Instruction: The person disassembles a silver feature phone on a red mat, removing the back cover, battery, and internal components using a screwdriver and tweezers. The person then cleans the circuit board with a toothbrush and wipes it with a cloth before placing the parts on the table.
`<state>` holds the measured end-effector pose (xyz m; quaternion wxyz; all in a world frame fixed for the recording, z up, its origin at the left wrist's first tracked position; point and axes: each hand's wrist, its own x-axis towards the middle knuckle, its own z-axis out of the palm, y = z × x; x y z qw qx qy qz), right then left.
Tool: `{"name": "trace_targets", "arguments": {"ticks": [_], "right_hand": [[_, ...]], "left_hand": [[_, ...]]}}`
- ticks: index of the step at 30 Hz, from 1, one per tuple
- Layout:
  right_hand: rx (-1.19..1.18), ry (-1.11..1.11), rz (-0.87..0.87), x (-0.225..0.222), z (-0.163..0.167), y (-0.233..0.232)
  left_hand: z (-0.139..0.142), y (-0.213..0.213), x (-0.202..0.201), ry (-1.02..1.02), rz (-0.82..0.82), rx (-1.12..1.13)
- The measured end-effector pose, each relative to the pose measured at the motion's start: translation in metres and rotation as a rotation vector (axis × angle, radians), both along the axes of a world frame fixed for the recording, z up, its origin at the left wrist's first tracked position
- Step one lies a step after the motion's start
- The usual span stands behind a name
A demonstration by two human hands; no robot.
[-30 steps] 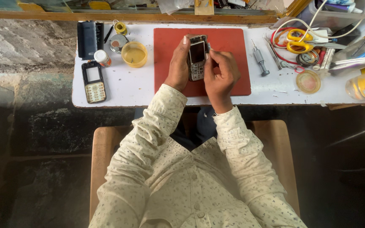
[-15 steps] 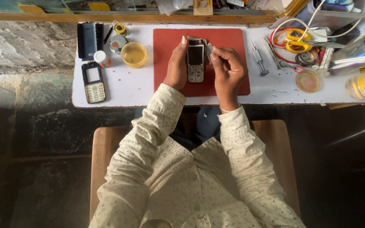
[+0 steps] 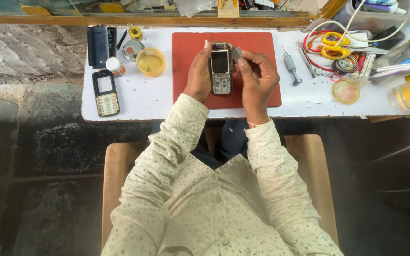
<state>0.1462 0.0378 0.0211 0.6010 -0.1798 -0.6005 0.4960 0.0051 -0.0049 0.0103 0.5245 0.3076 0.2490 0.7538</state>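
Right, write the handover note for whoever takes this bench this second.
Left hand: holds the opened keypad phone upright over the red mat.
Right hand: pinches a small grey piece at the phone's top right edge.
Done: the phone's front cover lies at the left of the white table.
Left: the screwdriver lies unused right of the mat; the phone is still uncovered.

The left hand (image 3: 199, 73) is curled, fingers wrapped; the right hand (image 3: 258, 78) is held beside it, fingertips (image 3: 241, 60) pinched together.
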Motion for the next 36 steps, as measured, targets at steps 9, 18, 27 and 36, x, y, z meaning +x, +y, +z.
{"name": "trace_targets", "arguments": {"ticks": [9, 18, 27, 36], "right_hand": [[0.010, -0.038, -0.172, 0.000, -0.007, 0.007], [0.079, -0.067, -0.162, 0.001, -0.005, 0.001], [0.280, -0.241, -0.257, -0.003, 0.008, -0.026], [0.323, -0.226, -0.293, -0.018, 0.011, -0.054]], "left_hand": [[-0.009, 0.010, -0.001, -0.053, -0.075, 0.063], [-0.012, 0.009, -0.002, 0.008, -0.033, 0.040], [-0.012, 0.011, -0.006, -0.014, 0.065, 0.102], [-0.010, 0.008, -0.001, -0.024, 0.090, 0.111]]}}
